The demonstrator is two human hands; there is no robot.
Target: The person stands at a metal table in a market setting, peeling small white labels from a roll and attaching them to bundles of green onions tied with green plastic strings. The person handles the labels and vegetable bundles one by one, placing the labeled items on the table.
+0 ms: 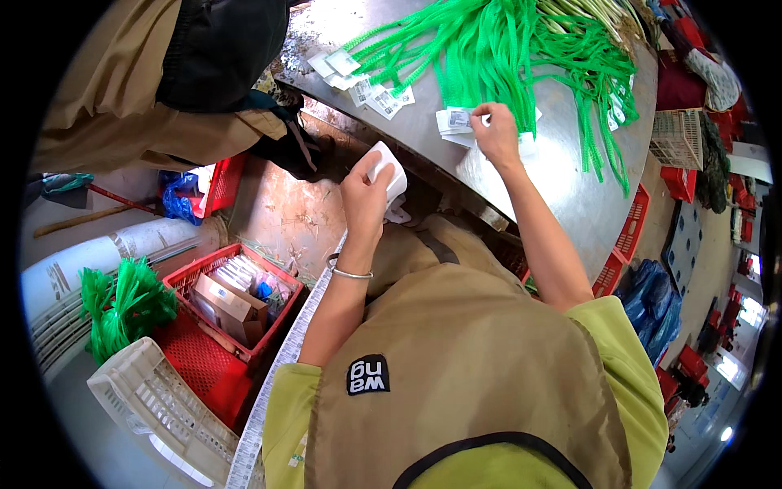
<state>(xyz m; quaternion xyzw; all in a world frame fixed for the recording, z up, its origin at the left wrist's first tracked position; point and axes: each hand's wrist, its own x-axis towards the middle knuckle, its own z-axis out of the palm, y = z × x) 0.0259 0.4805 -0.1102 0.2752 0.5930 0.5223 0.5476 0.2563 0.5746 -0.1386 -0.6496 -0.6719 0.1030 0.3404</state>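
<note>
My left hand grips a white roll of label tape just off the table's near edge. A long strip of printed labels runs down beside my left arm. My right hand is over the metal table, thumb and fingertips pinched at a printed white label. That label lies at the end of a bunch of green mesh net sleeves. More white labels are on the sleeve ends to the left. Another bunch of green sleeves lies to the right.
The metal table has stalks with roots at its far side. Another person stands at the left. On that side are a red crate holding cardboard boxes, green netting and a white plastic crate.
</note>
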